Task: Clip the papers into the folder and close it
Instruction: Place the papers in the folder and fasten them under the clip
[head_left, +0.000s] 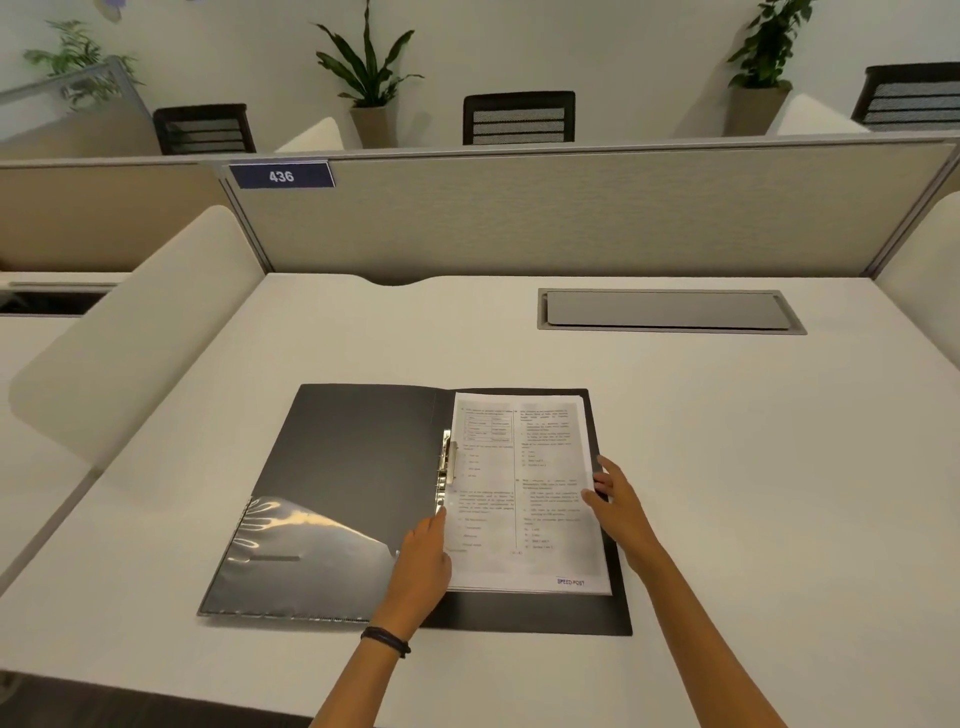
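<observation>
Black folder lies open flat on white desk, near-centre. Papers sit stacked on its right half w/ printed side up, left edge just beside the metal clip at the spine. Left hand rests on papers' near-left edge, fingers fairly straight, pointing far toward clip, not curled round anything. Right hand touches papers' right edge, fingers loosely spread, thumb on the sheet; no clear pinch. Clear pocket on folder's left inner cover, near corner. Dark wristband on left wrist. Far side: grey partition w/ "436" plate; cable hatch far-right in desk.
</observation>
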